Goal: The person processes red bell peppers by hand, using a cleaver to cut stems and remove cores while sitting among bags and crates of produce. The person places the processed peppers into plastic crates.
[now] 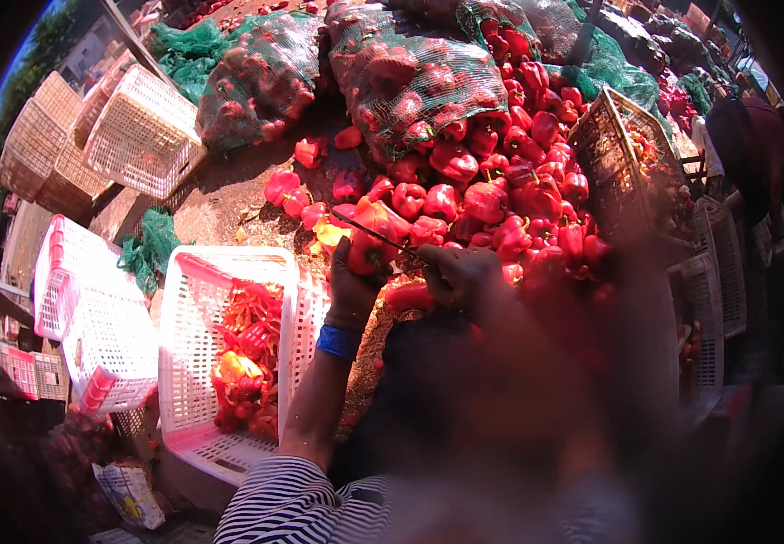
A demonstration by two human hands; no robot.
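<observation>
My left hand (354, 282), with a blue band at its wrist, holds a red bell pepper (369, 248) in front of me. My right hand (456, 272) grips a knife (382, 236), whose thin blade lies across the pepper. A heap of whole red bell peppers (487, 202) spreads just beyond both hands. To the left of my left forearm, a white plastic crate (185, 381) with pink patches holds cut red peppers (246, 367). A blur covers much of the lower right, including my right forearm.
Green mesh sacks (419, 81) full of peppers lie beyond the heap. White crates (110, 340) stand at the left, with more crates (144, 132) farther back. A brownish crate (609, 149) stands right of the heap. Another person (756, 149) bends at the far right.
</observation>
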